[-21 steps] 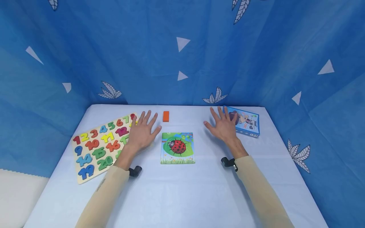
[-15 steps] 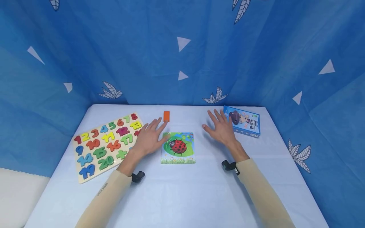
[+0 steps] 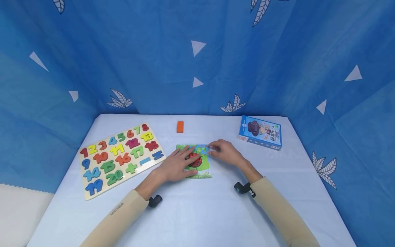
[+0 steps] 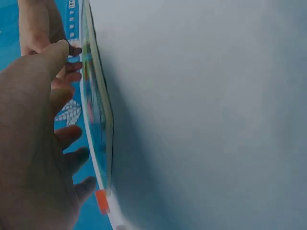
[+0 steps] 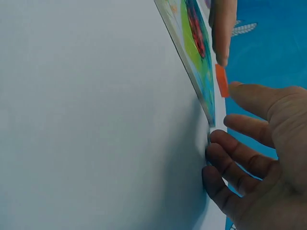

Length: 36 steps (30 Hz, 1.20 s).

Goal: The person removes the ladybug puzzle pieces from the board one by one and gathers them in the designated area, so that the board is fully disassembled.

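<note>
through the head view i have the ladybug picture board (image 3: 202, 166) on the white table (image 3: 197, 212), centred between my two hands. the left hand (image 3: 172, 168) lies over its left half, fingers spread; i can't tell if they touch it or float just above. the right hand (image 3: 228, 153) is at the far right corner, fingers bent, and the right wrist view shows thumb and fingertips apart, with no pinch to be seen. the hands are apart from each other.

as i judge it, the step is getting a sure hold. i'd slide the right fingertips snug against the edge before bringing the thumb down on the face, since the board looks thin and flat. i'd let the left fingers steady it lightly; leaning hard there would pin it. the orange block (image 3: 180, 127), number puzzle board (image 3: 105, 187) and blue game box (image 3: 262, 133) stand clear of this.
</note>
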Each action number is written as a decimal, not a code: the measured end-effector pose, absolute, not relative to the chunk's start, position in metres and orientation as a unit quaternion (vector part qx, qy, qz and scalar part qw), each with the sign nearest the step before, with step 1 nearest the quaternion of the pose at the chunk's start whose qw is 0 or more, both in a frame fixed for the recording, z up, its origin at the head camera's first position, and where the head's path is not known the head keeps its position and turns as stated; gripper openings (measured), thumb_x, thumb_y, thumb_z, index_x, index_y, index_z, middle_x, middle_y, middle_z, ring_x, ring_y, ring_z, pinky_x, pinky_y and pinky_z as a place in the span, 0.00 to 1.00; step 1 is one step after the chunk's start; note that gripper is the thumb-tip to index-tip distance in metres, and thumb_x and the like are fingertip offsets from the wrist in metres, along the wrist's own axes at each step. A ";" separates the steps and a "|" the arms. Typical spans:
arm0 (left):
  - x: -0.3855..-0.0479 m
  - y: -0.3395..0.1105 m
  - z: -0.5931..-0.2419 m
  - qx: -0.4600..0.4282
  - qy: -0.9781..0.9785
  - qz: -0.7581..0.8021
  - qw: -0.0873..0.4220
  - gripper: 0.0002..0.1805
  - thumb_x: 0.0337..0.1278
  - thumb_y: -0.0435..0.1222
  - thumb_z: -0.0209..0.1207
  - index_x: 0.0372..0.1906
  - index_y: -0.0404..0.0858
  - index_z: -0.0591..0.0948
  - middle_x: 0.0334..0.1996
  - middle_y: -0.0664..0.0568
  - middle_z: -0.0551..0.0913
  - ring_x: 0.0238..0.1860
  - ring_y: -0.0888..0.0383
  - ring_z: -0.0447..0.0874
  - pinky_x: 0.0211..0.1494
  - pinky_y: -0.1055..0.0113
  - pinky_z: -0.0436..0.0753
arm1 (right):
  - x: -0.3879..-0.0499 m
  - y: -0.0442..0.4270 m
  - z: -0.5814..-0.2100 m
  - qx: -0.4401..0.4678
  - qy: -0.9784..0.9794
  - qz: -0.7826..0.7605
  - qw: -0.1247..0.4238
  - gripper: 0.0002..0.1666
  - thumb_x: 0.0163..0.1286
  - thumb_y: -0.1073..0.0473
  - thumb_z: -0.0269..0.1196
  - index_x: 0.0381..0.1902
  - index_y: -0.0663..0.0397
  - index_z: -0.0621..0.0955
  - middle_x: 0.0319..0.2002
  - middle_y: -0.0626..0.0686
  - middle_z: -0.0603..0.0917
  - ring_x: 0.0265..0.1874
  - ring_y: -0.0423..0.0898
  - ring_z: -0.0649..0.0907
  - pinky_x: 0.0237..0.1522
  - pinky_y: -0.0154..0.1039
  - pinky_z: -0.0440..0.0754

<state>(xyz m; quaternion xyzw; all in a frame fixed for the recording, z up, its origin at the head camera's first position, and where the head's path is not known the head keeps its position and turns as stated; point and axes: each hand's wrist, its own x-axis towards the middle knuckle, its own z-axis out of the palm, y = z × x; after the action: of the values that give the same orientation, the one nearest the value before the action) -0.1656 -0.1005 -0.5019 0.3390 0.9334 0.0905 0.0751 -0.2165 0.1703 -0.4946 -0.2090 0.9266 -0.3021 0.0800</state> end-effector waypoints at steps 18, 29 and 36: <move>-0.164 -0.095 -0.502 0.341 0.932 0.063 0.108 0.37 0.71 0.65 0.44 0.79 0.59 0.57 0.82 0.49 0.45 0.81 0.46 0.40 0.78 0.41 0.52 | -0.214 0.150 -0.500 -0.197 0.941 -0.259 0.096 0.27 0.62 0.53 0.73 0.58 0.52 0.83 0.43 0.49 0.79 0.43 0.45 0.78 0.50 0.44 0.79; -0.164 -0.095 -0.498 0.351 0.927 0.061 0.114 0.37 0.71 0.64 0.45 0.79 0.58 0.58 0.82 0.47 0.46 0.81 0.44 0.41 0.77 0.41 0.53 | -0.211 0.147 -0.498 -0.187 0.944 -0.255 0.091 0.26 0.62 0.54 0.74 0.58 0.53 0.84 0.44 0.48 0.80 0.44 0.44 0.79 0.50 0.43 0.80; -0.165 -0.095 -0.497 0.351 0.928 0.061 0.113 0.36 0.70 0.65 0.45 0.79 0.59 0.59 0.82 0.49 0.47 0.81 0.44 0.42 0.77 0.40 0.54 | -0.209 0.144 -0.498 -0.186 0.945 -0.252 0.089 0.26 0.64 0.55 0.72 0.59 0.54 0.83 0.45 0.49 0.80 0.44 0.44 0.80 0.50 0.42 0.81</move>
<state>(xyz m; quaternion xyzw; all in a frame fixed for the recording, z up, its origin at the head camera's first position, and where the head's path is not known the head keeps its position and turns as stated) -0.1648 -0.0953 -0.4973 0.3507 0.9277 0.0613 0.1129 -0.2088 0.1442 -0.4981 -0.1862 0.9455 -0.2518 0.0891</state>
